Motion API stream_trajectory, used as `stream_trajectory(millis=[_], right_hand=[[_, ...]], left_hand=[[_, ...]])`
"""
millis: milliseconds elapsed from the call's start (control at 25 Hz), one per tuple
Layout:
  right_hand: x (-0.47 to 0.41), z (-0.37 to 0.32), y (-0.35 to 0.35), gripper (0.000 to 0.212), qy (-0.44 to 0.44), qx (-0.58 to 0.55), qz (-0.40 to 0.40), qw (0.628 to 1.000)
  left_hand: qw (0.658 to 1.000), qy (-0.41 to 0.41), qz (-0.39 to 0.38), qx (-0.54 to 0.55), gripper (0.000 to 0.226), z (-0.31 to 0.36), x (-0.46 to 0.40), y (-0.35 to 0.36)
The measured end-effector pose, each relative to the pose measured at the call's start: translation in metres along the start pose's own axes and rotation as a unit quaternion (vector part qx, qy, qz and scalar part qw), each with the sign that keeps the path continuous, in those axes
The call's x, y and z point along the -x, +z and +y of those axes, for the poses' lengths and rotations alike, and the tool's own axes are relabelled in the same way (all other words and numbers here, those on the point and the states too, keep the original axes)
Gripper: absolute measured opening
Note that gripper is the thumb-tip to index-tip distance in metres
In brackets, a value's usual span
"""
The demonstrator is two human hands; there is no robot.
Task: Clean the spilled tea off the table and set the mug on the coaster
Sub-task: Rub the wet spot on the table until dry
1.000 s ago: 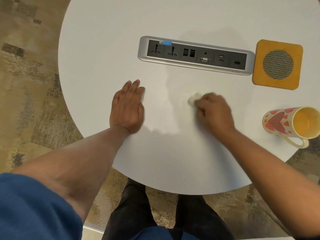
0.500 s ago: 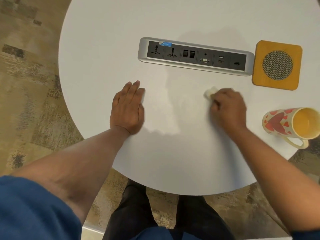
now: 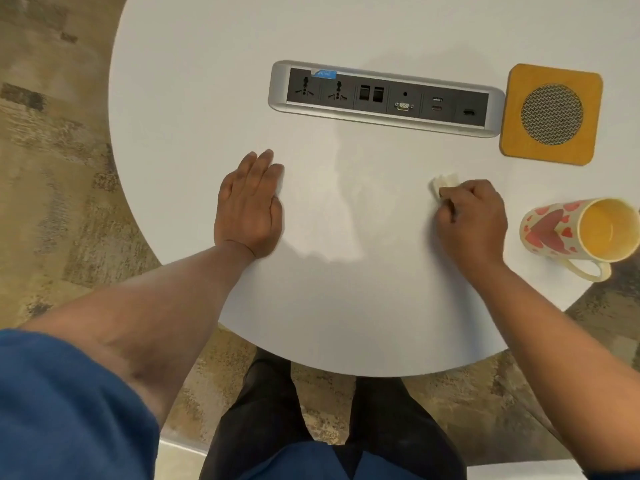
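Observation:
My right hand (image 3: 472,220) is closed on a small white tissue (image 3: 444,182) and presses it on the round white table (image 3: 207,98). To its right, a cream mug with red hearts (image 3: 561,233) lies on its side near the table's right edge, mouth toward the right, handle toward me. Behind the mug, a square yellow coaster (image 3: 550,114) with a grey mesh disc sits flat. A faint wet sheen (image 3: 360,195) shows on the table between my hands. My left hand (image 3: 247,207) lies flat, palm down, fingers together, holding nothing.
A silver socket strip (image 3: 386,98) with black outlets and ports is set into the table behind my hands, its right end touching the coaster. Patterned carpet (image 3: 52,150) surrounds the table. My legs in dark trousers stand at the near edge.
My right hand has wiped the tissue to the right, from the table's middle toward the mug. The left hand, mug and coaster have stayed in place.

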State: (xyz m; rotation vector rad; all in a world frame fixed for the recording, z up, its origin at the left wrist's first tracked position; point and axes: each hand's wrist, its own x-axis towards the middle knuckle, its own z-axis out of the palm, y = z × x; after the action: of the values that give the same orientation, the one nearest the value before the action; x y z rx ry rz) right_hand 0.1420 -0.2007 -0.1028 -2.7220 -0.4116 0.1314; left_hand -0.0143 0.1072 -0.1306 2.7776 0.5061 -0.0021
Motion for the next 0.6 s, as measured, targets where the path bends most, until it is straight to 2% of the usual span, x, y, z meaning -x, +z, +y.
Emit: stream_trajectory(millis=[80, 200, 280, 400, 520, 600], right_hand=[[0.017, -0.019, 0.01, 0.025, 0.001, -0.011, 0.003, 1.0], [0.078, -0.052, 0.026, 0.014, -0.13, -0.011, -0.082, 0.988], [0.084, -0.046, 0.023, 0.014, -0.172, -0.013, -0.091, 0.981], [0.031, -0.033, 0.014, 0.029, -0.08, 0.009, 0.001, 0.997], [-0.03, -0.054, 0.029, 0.021, -0.035, -0.02, -0.015, 0.999], [-0.038, -0.091, 0.052, 0.027, -0.096, -0.014, -0.014, 0.995]], left_hand=[[1.0, -0.002, -0.001, 0.002, 0.054, 0.0, 0.001, 0.0], [1.0, -0.001, 0.003, 0.0, 0.054, -0.001, 0.0, 0.0], [1.0, 0.0, 0.003, 0.0, 0.054, -0.001, 0.001, 0.0], [1.0, 0.002, 0.004, 0.001, 0.054, -0.001, 0.0, -0.001], [1.0, 0.0, 0.0, 0.004, 0.054, -0.001, 0.0, 0.0], [1.0, -0.003, -0.002, 0.005, 0.055, -0.001, 0.0, -0.001]])
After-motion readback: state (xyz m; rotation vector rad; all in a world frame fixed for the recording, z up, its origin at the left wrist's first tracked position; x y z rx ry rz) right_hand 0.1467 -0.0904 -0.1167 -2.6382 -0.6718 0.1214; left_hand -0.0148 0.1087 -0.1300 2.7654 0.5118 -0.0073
